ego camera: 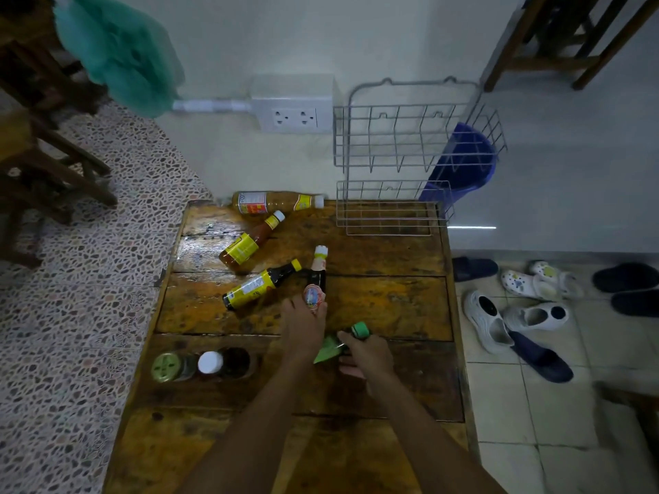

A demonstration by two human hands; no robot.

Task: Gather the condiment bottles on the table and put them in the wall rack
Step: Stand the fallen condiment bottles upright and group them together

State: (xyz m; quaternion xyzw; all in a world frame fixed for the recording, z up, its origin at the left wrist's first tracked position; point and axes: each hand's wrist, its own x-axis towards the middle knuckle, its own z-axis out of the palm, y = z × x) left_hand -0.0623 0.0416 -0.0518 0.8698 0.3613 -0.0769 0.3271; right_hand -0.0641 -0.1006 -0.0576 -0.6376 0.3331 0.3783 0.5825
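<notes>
Condiment bottles: seven in view on the wooden table (392,308); four lie flat toward the far left, one lies under the right hand, two stand at the near left
Lying bottles: clear bottle with white cap (274,202) farthest, along the table's far edge; chili sauce bottle (249,242) and dark bottle with yellow cap (260,285) point their caps far-right; dark bottle with pink label (315,279) has its cap away from the person
Left hand (303,324): fingers curled round the base of the pink-label bottle; the grip is at the near end, the long axis runs near to far
Right hand (367,354): closed round the green-capped bottle (358,331); cap points far, the body is mostly hidden by the fingers
Standing bottles: green-lid jar (165,367) and white-cap bottle (211,362), touching or nearly so
Wall rack (410,137): one, two wire tiers, far and right of both hands; no bottle seen in it; the right hand is nearer to it
Judgement: both held bottles must be turned upright to go in
</notes>
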